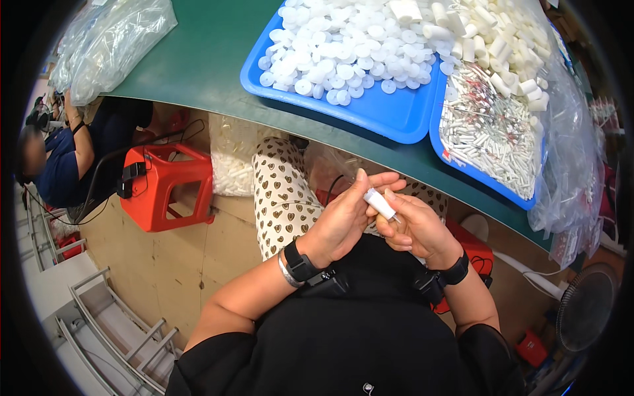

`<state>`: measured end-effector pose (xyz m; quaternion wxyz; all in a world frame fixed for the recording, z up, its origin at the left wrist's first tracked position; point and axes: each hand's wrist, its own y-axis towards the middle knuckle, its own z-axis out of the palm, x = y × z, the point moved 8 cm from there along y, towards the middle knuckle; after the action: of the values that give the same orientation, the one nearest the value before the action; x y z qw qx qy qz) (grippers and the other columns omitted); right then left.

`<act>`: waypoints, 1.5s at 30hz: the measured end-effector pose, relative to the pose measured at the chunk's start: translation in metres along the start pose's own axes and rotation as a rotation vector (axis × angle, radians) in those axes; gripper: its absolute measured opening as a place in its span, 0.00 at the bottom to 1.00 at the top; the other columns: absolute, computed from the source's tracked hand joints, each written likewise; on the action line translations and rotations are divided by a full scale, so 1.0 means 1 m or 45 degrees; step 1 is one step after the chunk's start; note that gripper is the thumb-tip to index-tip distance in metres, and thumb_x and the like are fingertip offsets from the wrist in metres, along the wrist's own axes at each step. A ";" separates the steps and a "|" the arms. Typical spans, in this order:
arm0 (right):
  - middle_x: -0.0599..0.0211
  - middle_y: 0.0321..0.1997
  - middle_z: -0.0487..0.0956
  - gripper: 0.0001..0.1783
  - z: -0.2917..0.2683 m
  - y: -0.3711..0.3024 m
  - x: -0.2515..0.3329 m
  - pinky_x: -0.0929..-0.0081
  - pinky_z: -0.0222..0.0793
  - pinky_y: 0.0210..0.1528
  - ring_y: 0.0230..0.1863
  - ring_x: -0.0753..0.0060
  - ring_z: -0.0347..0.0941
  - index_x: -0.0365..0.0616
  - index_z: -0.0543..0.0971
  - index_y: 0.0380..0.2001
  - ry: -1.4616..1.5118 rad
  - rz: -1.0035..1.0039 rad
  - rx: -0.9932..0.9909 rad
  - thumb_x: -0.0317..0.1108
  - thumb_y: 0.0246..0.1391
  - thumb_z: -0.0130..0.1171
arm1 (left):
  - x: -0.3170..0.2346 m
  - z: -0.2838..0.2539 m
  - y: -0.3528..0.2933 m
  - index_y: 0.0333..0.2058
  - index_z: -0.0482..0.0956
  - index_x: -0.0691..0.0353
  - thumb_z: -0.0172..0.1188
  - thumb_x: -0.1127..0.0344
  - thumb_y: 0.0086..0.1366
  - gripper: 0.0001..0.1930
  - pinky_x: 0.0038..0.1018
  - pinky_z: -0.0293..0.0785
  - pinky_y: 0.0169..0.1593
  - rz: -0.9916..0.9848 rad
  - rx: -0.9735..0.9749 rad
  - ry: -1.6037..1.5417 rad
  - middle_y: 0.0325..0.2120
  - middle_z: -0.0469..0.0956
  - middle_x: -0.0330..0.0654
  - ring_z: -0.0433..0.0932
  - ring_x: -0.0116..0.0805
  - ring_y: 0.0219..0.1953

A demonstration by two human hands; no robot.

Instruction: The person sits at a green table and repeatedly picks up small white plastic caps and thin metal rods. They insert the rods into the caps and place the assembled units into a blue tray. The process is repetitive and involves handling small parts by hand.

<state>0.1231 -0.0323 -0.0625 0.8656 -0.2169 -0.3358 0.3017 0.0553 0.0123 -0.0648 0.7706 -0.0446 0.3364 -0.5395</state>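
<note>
Above my lap, just off the table's front edge, my right hand [422, 224] is closed on a small white plastic tube [381, 204], pinched between thumb and fingers. The tube lies tilted, its upper end against my left hand [343, 214]. That left hand is turned palm inward with its fingers stretched out, touching the tube rather than wrapped round it. Whether anything sits inside the tube cannot be made out. In front of me, a blue tray [396, 122] bears a heap of translucent white discs [343, 49].
Right of it, a second blue tray [462, 158] carries thin white pieces [489, 125] and thicker white cylinders [502, 39]. Clear plastic bags lie on the green table [205, 53] at far left and right. A red stool [172, 188], a seated person [66, 148] and a fan [584, 307] are nearby.
</note>
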 end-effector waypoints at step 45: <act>0.79 0.15 0.64 0.24 -0.020 0.015 -0.025 0.90 0.50 0.06 0.06 0.90 0.50 0.34 0.71 0.39 0.690 0.067 0.265 0.44 0.73 0.33 | 0.015 -0.015 0.006 0.67 0.57 0.61 0.36 0.43 0.75 0.32 0.34 0.58 0.67 0.029 0.005 -0.029 0.64 0.63 0.42 0.63 0.34 0.64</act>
<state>0.1169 -0.0417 -0.0965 0.9332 -0.2083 -0.0538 0.2878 0.0551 0.0060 -0.0859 0.7804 -0.0455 0.3271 -0.5309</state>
